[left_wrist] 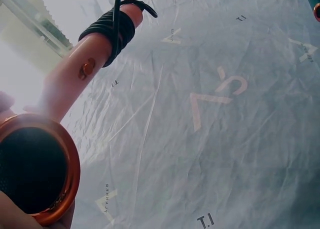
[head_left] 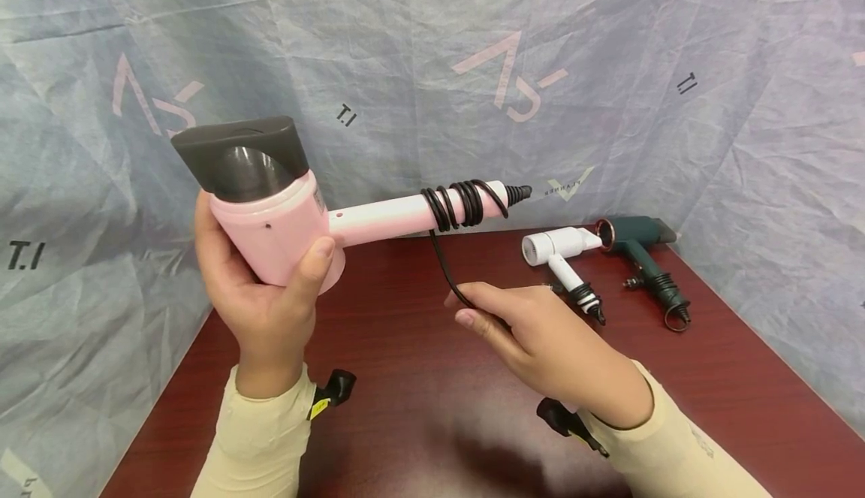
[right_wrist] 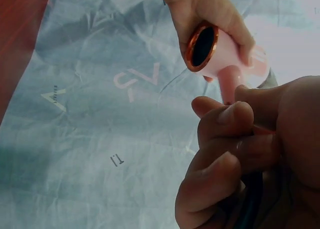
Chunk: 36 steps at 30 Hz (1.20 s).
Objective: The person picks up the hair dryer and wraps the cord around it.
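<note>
A pink hair dryer (head_left: 270, 235) with a dark nozzle (head_left: 243, 156) is held up above the table by my left hand (head_left: 263, 310), its fingers and thumb gripping round the barrel. The handle points to the right, with black cord (head_left: 462, 205) wound in several turns near its end. In the left wrist view the copper-coloured rear ring (left_wrist: 72, 174) and a switch (left_wrist: 87, 68) on the handle show. From the coils a loose stretch of cord (head_left: 442, 265) runs down to my right hand (head_left: 541, 340), which pinches it between thumb and fingers. The right wrist view shows those fingers curled.
On the dark red table (head_left: 405, 378), at the back right, lie a white hair dryer (head_left: 564, 246) and a dark green hair dryer (head_left: 642, 258), each with cord wound round its handle. A grey printed cloth (head_left: 405, 47) hangs behind and at both sides.
</note>
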Available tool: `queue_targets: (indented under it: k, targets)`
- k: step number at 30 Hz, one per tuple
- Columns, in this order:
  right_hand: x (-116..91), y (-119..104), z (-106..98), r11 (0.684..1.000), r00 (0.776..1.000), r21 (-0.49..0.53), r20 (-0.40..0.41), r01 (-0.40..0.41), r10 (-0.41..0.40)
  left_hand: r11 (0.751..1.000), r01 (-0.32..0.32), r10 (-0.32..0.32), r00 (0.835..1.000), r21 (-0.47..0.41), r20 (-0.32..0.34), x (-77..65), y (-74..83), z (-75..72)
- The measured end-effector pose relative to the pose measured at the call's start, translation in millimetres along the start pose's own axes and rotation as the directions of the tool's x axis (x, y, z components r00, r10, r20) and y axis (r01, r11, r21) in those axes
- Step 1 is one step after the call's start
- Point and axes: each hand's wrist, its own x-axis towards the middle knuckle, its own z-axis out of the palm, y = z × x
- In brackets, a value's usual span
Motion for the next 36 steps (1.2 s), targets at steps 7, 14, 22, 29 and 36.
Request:
queue_targets:
  k: [7, 14, 22, 29, 36]
  targets:
    - [-3.2, -6.0, -8.1, 1.000, 1.000, -0.004, 0.002, 0.018, -0.018, 0.999, -0.020, 0.020, 1.000, 0.036, -0.010, 3.2, -1.7, -3.6]
    - [-5.6, -6.5, -16.5, 0.997, 0.994, -0.034, -0.087, 0.067, -0.070, 0.983, -0.019, 0.011, 0.999, 0.184, 0.043, -0.1, -0.5, -9.1]
    - [-2.7, -4.2, -26.3, 0.975, 0.934, -0.057, -0.282, 0.214, -0.222, 0.933, -0.007, -0.080, 0.971, 0.361, 0.224, -3.5, 4.6, -14.6]
    - [-1.8, -2.8, -34.6, 0.971, 0.919, -0.069, -0.312, 0.230, -0.240, 0.928, -0.023, -0.151, 0.890, 0.372, 0.431, -2.3, 7.8, -14.3]
    - [1.0, 2.4, -39.7, 0.958, 0.900, -0.088, -0.330, 0.272, -0.286, 0.942, -0.025, -0.160, 0.843, 0.334, 0.514, -3.9, 8.2, -16.6]
